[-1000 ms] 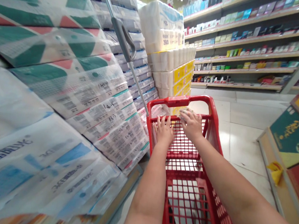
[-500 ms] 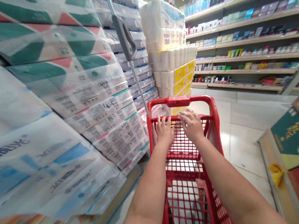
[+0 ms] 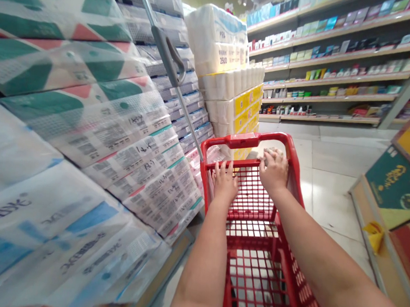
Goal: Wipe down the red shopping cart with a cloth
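A red plastic shopping basket [image 3: 252, 214] with grid walls fills the lower middle; its base runs out of the frame. My left hand [image 3: 225, 183] lies against the far wall near the left corner, fingers stretched upward and apart over the rim. Farther right, my right hand [image 3: 273, 170] has its fingers bent over the same rim, near the right corner. The basket's loop handle [image 3: 244, 140] stands just beyond both hands. A metal pull rod with a grey grip [image 3: 168, 53] slants up from the left corner. Dark shapes beneath the basket's grid are too unclear to name.
Stacked tissue packs [image 3: 147, 168] rise close along the left. Beyond them stand bundled toilet rolls [image 3: 228, 79]. Shelves of small boxes and bottles [image 3: 340, 60] line the back. At right, cartons [image 3: 394, 180] sit on a low wooden platform beside the tiled floor [image 3: 326, 191].
My right hand has slid right along the rim, and its fingers are more bent. My left hand stays about where it was. The surroundings have shifted slightly left in view.
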`<state>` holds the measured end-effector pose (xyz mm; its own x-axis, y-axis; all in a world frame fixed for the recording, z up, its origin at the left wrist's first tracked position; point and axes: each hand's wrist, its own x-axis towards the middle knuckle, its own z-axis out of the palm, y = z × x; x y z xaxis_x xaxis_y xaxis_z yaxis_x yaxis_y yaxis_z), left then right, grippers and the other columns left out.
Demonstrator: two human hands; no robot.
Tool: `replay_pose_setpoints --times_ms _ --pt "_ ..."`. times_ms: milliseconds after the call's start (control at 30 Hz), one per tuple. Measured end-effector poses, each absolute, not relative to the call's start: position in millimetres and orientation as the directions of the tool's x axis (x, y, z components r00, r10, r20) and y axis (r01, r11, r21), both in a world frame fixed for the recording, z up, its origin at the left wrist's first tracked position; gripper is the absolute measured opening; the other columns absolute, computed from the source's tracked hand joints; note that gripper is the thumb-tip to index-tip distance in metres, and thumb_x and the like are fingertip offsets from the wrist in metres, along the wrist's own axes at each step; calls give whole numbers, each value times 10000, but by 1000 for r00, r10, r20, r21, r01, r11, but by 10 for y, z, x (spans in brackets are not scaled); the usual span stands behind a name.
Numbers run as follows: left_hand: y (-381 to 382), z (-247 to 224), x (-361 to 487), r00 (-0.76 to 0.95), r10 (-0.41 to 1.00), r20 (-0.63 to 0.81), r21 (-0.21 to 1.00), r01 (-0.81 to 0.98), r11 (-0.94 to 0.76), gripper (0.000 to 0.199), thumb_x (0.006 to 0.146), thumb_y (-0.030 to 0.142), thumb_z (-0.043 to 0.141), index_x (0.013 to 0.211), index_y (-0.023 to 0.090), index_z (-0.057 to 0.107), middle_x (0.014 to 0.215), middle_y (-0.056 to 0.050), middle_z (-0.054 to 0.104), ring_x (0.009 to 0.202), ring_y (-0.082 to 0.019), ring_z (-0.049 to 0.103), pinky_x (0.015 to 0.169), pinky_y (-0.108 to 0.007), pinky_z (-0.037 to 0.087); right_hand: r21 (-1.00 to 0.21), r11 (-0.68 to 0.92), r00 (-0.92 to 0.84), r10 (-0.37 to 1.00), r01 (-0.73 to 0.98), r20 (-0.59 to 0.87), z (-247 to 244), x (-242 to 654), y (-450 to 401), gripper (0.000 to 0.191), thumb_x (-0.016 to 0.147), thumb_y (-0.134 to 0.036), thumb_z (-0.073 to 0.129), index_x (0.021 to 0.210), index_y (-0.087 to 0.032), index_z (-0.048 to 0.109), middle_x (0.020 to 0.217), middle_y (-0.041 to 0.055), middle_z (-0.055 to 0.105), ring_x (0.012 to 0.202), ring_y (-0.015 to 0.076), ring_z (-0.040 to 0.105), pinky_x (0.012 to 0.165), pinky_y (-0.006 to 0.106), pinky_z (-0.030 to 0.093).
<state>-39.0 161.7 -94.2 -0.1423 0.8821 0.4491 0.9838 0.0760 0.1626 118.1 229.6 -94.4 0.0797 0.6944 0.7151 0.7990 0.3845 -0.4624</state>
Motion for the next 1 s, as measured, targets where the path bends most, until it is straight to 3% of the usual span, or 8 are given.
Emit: replay_pose_setpoints --times_ms 100,233,367,500,667,800,933,1000 --pt "1619 -945 -390 -143 878 456 163 984 76 612 886 329 523 1464 248 339 1537 -63 314 1460 -302 140 1169 -526 243 -383 494 -74 681 780 729 -958 1173 2315 353 907 -256 426 1170 -208 656 1308 108 563 1331 302 335 1088 525 279" --pt "1618 -950 -399 -143 875 463 160 984 76 617 882 315 526 1465 244 337 1535 -63 317 1460 -301 143 1168 -526 245 -458 459 41 671 761 741 -981 1169 2372 372 925 -242 396 1205 -170 631 1315 128 559 1334 284 344 1091 509 289" --pt "1622 -946 -402 -140 878 457 161 984 73 617 885 323 521 1468 239 336 1538 -65 312 1459 -309 144 1160 -521 262 -424 529 -27 648 735 762 -1003 1179 2435 371 909 -186 381 1168 -167 646 1278 121 584 1344 269 349 1103 501 278" --pt "1628 -952 -402 -150 879 452 175 982 78 615 888 317 514 1470 241 331 1542 -60 305 1460 -308 138 1159 -525 265 -470 462 74 649 752 757 -1012 1161 2427 392 910 -198 376 1217 -154 616 1317 141 551 1352 281 328 1089 513 284" --pt "1620 -976 -421 -143 876 461 184 981 64 604 891 313 512 1465 227 342 1542 -75 306 1457 -317 143 1158 -529 267 -337 538 -107 633 773 767 -1009 1097 2349 369 899 -192 403 1176 -185 647 1347 97 542 1376 276 294 1114 494 253" --pt "1608 -978 -440 -143 870 471 179 982 65 618 882 299 529 1465 235 337 1539 -70 309 1459 -316 136 1159 -528 267 -438 435 56 657 786 752 -1006 1094 2344 389 918 -223 380 1216 -193 629 1358 103 539 1345 290 332 1084 514 280" --pt "1607 -968 -435 -147 872 468 169 983 75 611 888 309 525 1464 229 340 1537 -76 311 1457 -318 144 1156 -534 273 -316 553 -153 643 771 751 -1017 1123 2369 425 854 -135 419 1209 -212 638 1359 76 543 1371 278 301 1114 510 240" --pt "1610 -966 -429 -150 869 471 168 983 78 608 889 312 525 1463 225 344 1536 -77 312 1456 -321 147 1155 -537 274 -319 554 -154 645 769 748 -1013 1137 2375 447 843 -121 418 1220 -222 634 1350 71 551 1362 276 315 1114 507 248"
